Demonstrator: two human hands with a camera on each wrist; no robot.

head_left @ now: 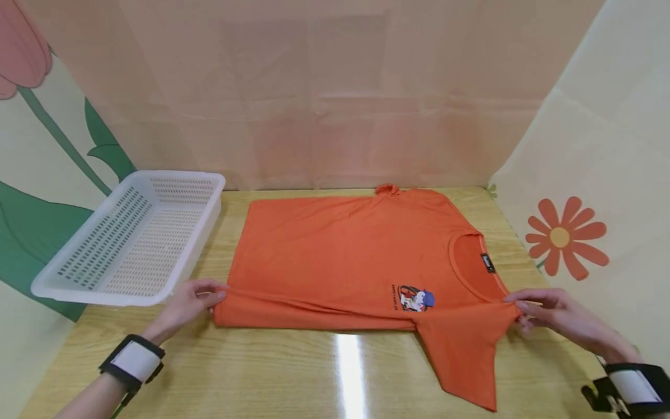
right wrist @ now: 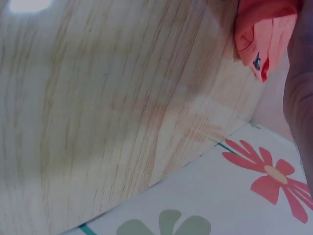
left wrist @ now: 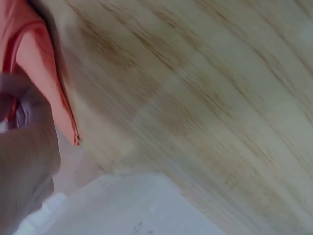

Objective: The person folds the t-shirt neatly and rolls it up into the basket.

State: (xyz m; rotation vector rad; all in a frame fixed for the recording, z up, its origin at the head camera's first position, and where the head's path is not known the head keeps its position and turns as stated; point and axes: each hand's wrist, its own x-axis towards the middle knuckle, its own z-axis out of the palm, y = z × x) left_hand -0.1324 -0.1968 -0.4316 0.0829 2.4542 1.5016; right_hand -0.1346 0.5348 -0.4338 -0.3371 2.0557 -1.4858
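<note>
An orange T-shirt (head_left: 324, 250) lies sideways on the wooden table, its collar toward the right and its hem toward the left. A small printed figure and a dark neck label show on it. My left hand (head_left: 191, 299) pinches the hem end near the front corner. At the shoulder beside the collar, my right hand (head_left: 549, 314) pinches the fabric. Between the two hands the front side is raised in a long crease, and the near sleeve hangs toward the table's front. In the left wrist view, the left hand (left wrist: 27, 132) grips the orange cloth.
A white perforated plastic basket (head_left: 204, 233) stands at the left of the table (head_left: 262, 372). Behind the table hangs a pinkish cloth backdrop (head_left: 324, 105). Printed sheets with flowers cover both sides, including an orange flower (head_left: 560, 237) at the right.
</note>
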